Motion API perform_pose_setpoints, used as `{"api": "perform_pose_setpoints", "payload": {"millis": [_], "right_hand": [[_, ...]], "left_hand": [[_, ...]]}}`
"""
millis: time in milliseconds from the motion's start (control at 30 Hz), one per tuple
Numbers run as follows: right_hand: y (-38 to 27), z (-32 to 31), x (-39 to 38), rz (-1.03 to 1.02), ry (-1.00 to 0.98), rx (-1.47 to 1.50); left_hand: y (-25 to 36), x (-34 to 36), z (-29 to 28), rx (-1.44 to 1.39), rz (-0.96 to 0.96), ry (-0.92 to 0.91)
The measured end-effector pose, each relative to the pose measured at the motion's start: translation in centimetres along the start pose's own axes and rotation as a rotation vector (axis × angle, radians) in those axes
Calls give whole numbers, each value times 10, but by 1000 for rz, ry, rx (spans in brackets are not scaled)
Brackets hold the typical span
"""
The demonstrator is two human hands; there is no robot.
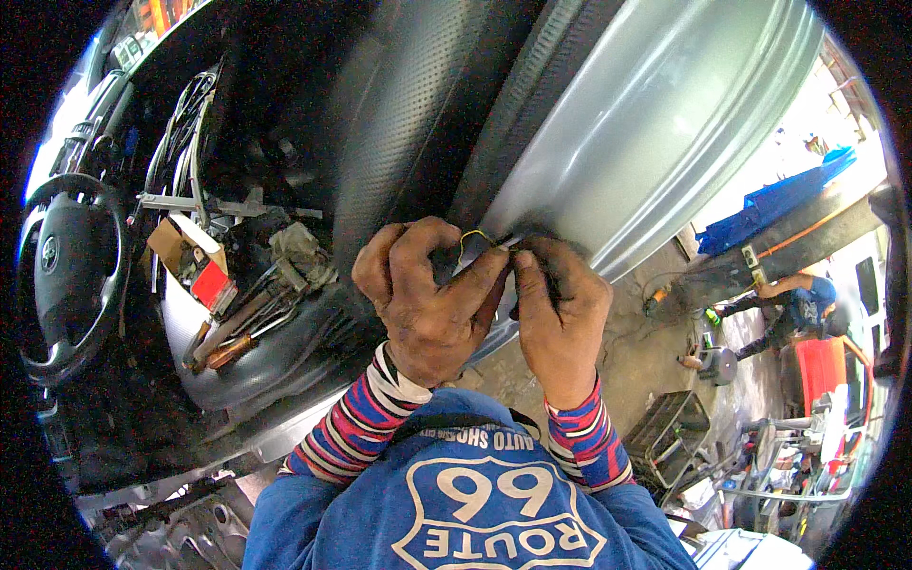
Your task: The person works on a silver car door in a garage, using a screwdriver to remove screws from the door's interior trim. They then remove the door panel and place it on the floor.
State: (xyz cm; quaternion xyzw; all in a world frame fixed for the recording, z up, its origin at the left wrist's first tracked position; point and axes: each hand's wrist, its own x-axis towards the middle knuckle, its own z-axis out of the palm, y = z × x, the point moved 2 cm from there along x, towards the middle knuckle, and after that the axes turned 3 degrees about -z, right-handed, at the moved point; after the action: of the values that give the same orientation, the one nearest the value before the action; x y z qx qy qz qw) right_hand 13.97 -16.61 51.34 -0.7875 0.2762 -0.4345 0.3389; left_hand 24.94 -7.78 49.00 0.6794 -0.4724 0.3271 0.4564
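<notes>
My left hand (432,299) pinched a thin yellow wire (465,237) near an edge of the silver panel (646,133). My right hand (567,309) bunched fingertips just beside; couldn't tell its hold.

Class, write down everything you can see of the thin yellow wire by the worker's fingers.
The thin yellow wire looks flexible, perhaps plastic-coated. It bows upward in a small arch beside the left hand, its right part running toward where the fingertips of that hand and the right hand meet. Its ends are hidden or too small to make out; so is exactly what grips it.
</notes>
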Motion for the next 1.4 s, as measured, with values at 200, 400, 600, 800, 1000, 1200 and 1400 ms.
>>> {"api": "perform_pose_setpoints", "payload": {"millis": [200, 400, 600, 800, 1000, 1200, 1400], "right_hand": [[3, -3, 1, -16, -13, -3], [7, 4, -1, -64, 11, -72], [7, 6, -2, -106, 36, -81], [7, 4, -4, -105, 36, -57], [8, 5, -1, -209, 19, -124], [3, 8, -2, -182, 88, -158], [1, 13, -2, -132, 154, -157]], "left_hand": [[-2, 5, 1, 6, 8, -44], [1, 18, -16, -43, -35, -162], [-3, 20, -21, -66, -63, -241], [4, 14, -16, -87, 3, -174], [-2, 19, -21, -379, -79, -347], [-1, 7, -23, -609, -463, -358], [-6, -2, -9, -449, -343, -264]]}}
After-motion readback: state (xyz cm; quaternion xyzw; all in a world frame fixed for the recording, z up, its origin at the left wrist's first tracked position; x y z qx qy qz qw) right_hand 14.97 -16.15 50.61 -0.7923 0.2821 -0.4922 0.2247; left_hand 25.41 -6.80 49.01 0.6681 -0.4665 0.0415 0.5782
